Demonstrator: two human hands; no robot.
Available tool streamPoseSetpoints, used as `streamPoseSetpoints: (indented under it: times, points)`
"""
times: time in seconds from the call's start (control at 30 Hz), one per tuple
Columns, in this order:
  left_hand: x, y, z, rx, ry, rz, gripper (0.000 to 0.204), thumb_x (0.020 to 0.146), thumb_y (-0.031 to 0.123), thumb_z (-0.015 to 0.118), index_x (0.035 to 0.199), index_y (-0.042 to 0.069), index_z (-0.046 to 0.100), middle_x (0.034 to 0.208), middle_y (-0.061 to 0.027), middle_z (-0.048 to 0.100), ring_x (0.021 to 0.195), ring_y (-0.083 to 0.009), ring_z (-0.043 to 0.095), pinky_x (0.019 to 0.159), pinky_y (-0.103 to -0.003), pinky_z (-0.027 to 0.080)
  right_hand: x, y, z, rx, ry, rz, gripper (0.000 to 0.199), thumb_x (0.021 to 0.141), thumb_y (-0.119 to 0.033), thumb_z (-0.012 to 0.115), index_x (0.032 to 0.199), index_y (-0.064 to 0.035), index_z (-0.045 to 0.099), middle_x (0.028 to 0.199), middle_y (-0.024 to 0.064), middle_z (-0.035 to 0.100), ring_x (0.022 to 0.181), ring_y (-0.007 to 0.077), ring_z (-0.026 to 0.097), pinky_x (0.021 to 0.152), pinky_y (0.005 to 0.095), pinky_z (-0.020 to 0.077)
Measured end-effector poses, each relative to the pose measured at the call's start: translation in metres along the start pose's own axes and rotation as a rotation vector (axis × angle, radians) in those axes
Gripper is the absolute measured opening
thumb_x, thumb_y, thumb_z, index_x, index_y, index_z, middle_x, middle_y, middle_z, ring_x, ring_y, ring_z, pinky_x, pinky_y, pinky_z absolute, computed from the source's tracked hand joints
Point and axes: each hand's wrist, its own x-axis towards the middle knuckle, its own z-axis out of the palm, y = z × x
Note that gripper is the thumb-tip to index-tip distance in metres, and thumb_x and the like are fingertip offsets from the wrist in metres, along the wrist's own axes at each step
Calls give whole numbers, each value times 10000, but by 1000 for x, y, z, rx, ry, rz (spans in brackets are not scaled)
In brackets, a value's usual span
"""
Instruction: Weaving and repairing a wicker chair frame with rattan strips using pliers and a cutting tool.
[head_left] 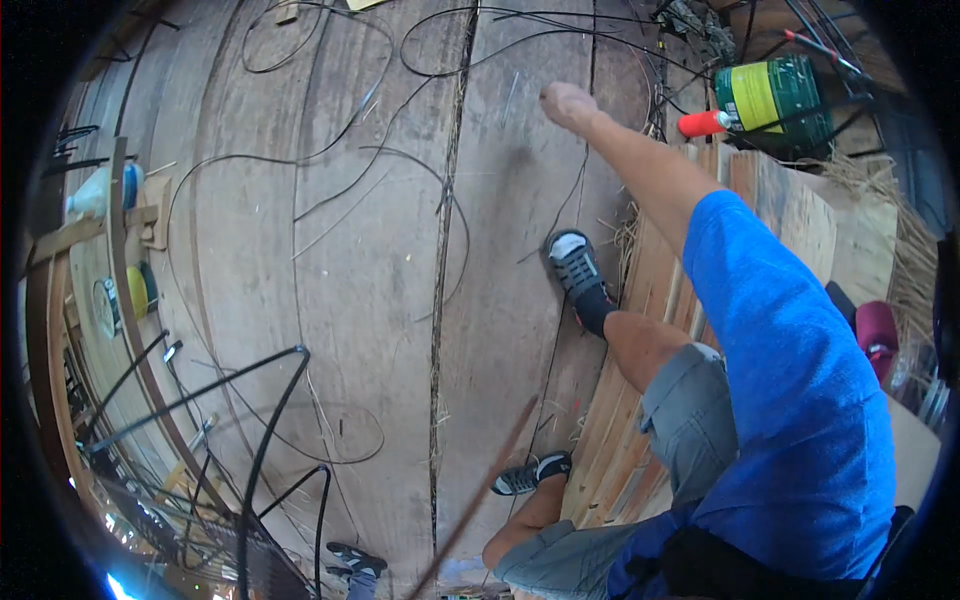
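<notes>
Thin pale strip [512, 97]: lying on the floorboards [370, 300], just left of your fingers. Your right hand [570, 107] is stretched out over the floor, fingers curled in; cannot tell whether they grasp anything. Your left hand is out of frame. Black cord [430, 76]: loose loops above and left of the fingers. Right of them: orange-red cylinder [704, 123] beside a green bucket [778, 100] with a yellow label. Below them: your sandal [576, 265]. Far below-left: bent black rods [262, 440] and another person's shoe [352, 556].
</notes>
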Motion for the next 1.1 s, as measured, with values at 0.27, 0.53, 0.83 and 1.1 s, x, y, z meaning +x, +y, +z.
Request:
streamPoseSetpoints:
  times: [0.27, 0.53, 0.83, 1.1]
  points:
    - [94, 102, 85, -33, -197, 8, 535, 803, 495, 609, 1092, 45, 617, 912, -180, 639, 786, -281, 604, 730, -347, 487, 134, 73, -43, 47, 242, 102, 305, 849, -249, 441, 1050, -111, 625, 1023, 183, 620, 968, 369, 584, 824, 440, 473]
    - [83, 123, 167, -88, -351, -97, 531, 819, 490, 589, 1087, 32, 609, 915, -170, 632, 795, -271, 590, 744, -346, 476, 211, 118, -19, 189, 684, -340, 245, 860, -115, 450, 1021, -29, 614, 776, 127, 625, 766, 225, 600, 684, 337, 465]
    - [79, 140, 234, -269, -464, -52, 528, 837, 484, 566, 1082, 17, 600, 918, -160, 624, 805, -259, 575, 759, -345, 464, 165, 44, -2, -286, 231, 122, 218, 832, -142, 457, 956, -85, 628, 1085, 142, 604, 968, 308, 608, 793, 422, 498]
    - [77, 103, 168, -351, -423, 25, 527, 854, 479, 546, 1078, 4, 591, 921, -150, 617, 814, -248, 562, 773, -344, 452, 24, -103, -56, 85, 329, -602, 234, 763, -142, 548, 996, -140, 572, 883, 70, 591, 879, 260, 589, 682, 398, 478]
